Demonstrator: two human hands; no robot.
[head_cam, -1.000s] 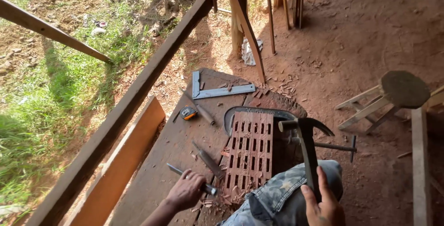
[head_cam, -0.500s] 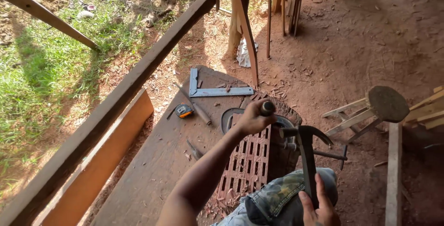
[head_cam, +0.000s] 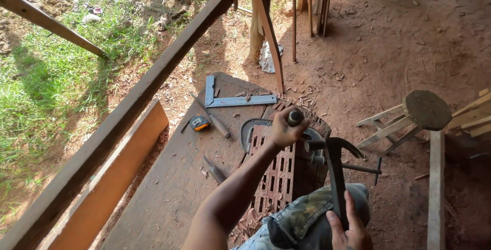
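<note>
Left hand clamped around a dark-handled tool, held above the far end of the perforated red brick. Right hand closed on the claw hammer, just right of the brick. Left of the brick: chisel, tape measure; beyond it, steel square

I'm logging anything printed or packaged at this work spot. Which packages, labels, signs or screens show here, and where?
No signs or screens show.
Tape measure: on the dark board left of the left hand; rounded case, orange and black, face too small to make out.
Crumpled whitish bag or wrapper: on the dirt at the post's foot.
</note>
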